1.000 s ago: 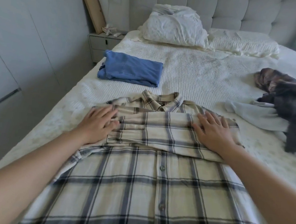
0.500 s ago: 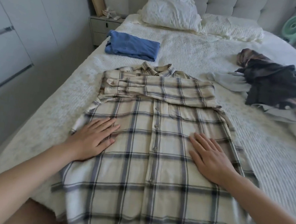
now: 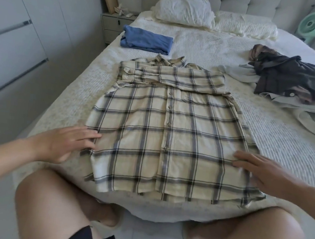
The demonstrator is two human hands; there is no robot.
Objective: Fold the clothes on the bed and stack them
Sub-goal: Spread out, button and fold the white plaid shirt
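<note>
A cream plaid shirt (image 3: pixel 171 124) lies flat and buttoned on the bed (image 3: pixel 208 45), collar away from me, both sleeves folded across its chest. My left hand (image 3: pixel 63 145) rests with straight fingers at the shirt's lower left edge. My right hand (image 3: pixel 263 172) lies flat on the lower right part of the shirt. A folded blue garment (image 3: pixel 147 41) sits further up the bed on the left. A loose heap of dark and grey clothes (image 3: pixel 283 77) lies at the right.
Pillows (image 3: pixel 186 12) lean against the padded headboard. A nightstand (image 3: pixel 113 24) stands left of the bed, with white wardrobe doors (image 3: pixel 15 48) along the left wall. A green fan (image 3: pixel 314 24) is at the far right. My knees are at the bed's foot.
Both hands slid down the shirt from the folded sleeves to its lower corners, spreading outward. The view pulled back toward the foot of the bed.
</note>
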